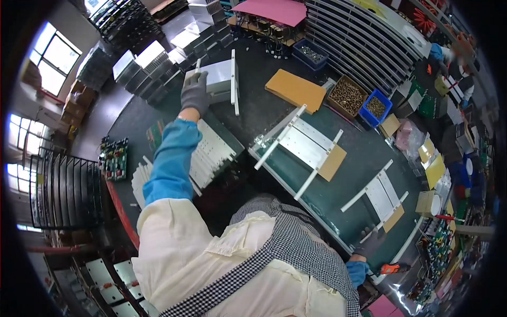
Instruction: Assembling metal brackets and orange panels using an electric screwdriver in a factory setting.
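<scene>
My left hand (196, 95), in a grey glove, reaches far forward and closes on the near-side rail of a silver metal plate with two white rails (221, 76). That piece rests on a stack of similar plates. My right hand (371, 243), also gloved, lies low at the right with its fingers spread. Beside its fingertips is the rail end of a smaller railed plate (381, 196) with a brown card under one edge. Between the hands lies another railed plate (306, 143), also with a brown card (332, 163) at its edge.
Stacked white metal strips (211, 150) lie under my left arm, with green circuit boards (113, 158) farther left. Beyond the middle plate are an orange-brown card stack (296, 90), a box of screws (346, 96) and blue bins (376, 108). An orange tool (394, 268) sits near my right hand.
</scene>
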Demonstrator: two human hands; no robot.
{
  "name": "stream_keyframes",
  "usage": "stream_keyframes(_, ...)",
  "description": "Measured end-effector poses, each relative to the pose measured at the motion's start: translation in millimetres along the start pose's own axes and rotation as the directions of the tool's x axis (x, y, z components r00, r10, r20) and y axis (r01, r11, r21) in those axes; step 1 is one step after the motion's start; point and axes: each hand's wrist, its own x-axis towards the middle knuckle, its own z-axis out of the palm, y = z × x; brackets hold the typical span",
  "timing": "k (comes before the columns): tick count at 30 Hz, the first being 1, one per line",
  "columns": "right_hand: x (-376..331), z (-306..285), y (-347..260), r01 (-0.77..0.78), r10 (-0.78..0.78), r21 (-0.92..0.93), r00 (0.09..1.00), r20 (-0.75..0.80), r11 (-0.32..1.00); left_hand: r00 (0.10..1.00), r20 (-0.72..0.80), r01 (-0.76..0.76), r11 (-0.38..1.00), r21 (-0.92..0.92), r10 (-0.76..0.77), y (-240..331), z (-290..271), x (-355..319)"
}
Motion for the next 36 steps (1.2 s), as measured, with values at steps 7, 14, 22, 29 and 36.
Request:
stream_keyframes(7,-28,-3,11,-0.031,0.005,-0.139,0.983,-0.184,0.990,0.798,0.180,-0.589,0.808,0.027,0.575,1,70,91)
stream_keyframes(14,-60,-4,43,0.036,-0.058,-0.141,0.986,-0.154,0.989,0.706,-0.076,-0.702,0.679,-0.214,0.705,2,129,117)
stream_keyframes(22,-69,10,35,0.063,-0.067,-0.030,0.985,-0.159,0.998,0.597,-0.274,-0.801,0.544,-0.251,0.753,-68,85,181)
stream_keyframes(29,-79,-18,41,0.243,-0.244,-0.649,0.965,0.090,0.721,0.919,-0.349,-0.372,0.108,-0.922,0.184,-74,-72,197)
stream_keyframes(36,-35,-33,24,0.613,-0.535,-0.778,0.707,0.462,0.138,0.935,-0.354,-0.353,0.045,-0.934,-0.015,93,-140,107)
